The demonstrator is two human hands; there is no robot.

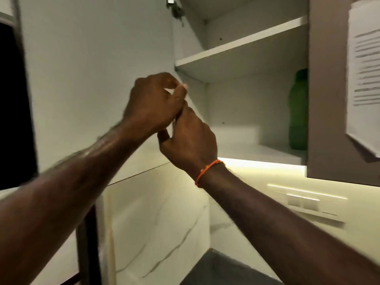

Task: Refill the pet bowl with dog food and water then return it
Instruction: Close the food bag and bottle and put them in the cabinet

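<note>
Both my left hand (152,103) and right hand (188,138) have fingers curled on the open cabinet door's (92,79) thin edge — stiff, light, easy swing — though what they pinch I can't tell.

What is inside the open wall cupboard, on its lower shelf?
On the lower shelf a green bottle stands at the right, against the cupboard's side. The upper shelf shows nothing from below. The left hand and right hand hide the shelf's left front corner.

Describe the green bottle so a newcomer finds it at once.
Start at the open wall cabinet. On its lowest shelf, far right against the side panel, stands the green bottle. It is the only coloured thing inside.
</note>
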